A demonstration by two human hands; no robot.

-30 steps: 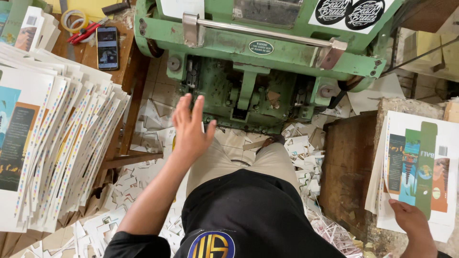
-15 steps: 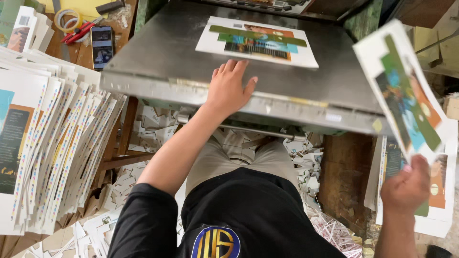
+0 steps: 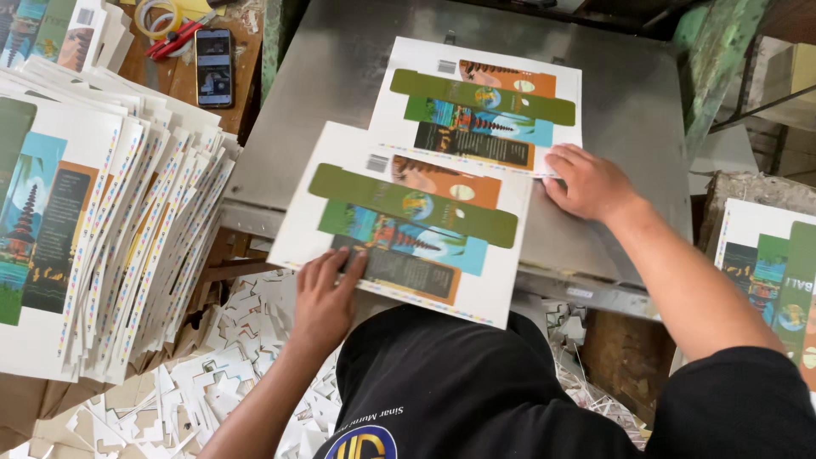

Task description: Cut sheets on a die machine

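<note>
Nearest the person's black shirt (image 3: 476, 382), white die-cut offcuts (image 3: 229, 365) litter the floor between the legs and the stack at left; too many to count.

Left hand (image 3: 327, 297): fingers spread flat on the near left corner of the near printed sheet (image 3: 408, 217), thumb under the edge as far as I can tell, pinching that corner. Sheet is white card with coloured bands (green, blue, orange, dark). Long axis runs left to right, slightly tilted, right end lower. Its near edge overhangs the metal surface (image 3: 340, 76) toward the person's lap.

Right hand (image 3: 591, 183): fingers bent, pressing down at the near right corner of the far printed sheet (image 3: 484, 106). Grip not closed round anything; hand rests on top, fingertips at the edge.

Two sheets on the surface, counted. Far one lies flat, same print, long axis also left to right. Near one overlaps its near left corner.

Left side: a fanned stack of printed sheets (image 3: 93, 229), many, edges stepped. Right side: another pile of printed sheets (image 3: 769, 272), partly hidden by the right arm.

Farther off, top left, on a wooden bench (image 3: 178, 81): one phone (image 3: 214, 66), screen up; one roll of tape (image 3: 157, 15); one red-handled tool (image 3: 174, 38), kind unclear. Green machine frame (image 3: 710, 68) at the far right.
</note>
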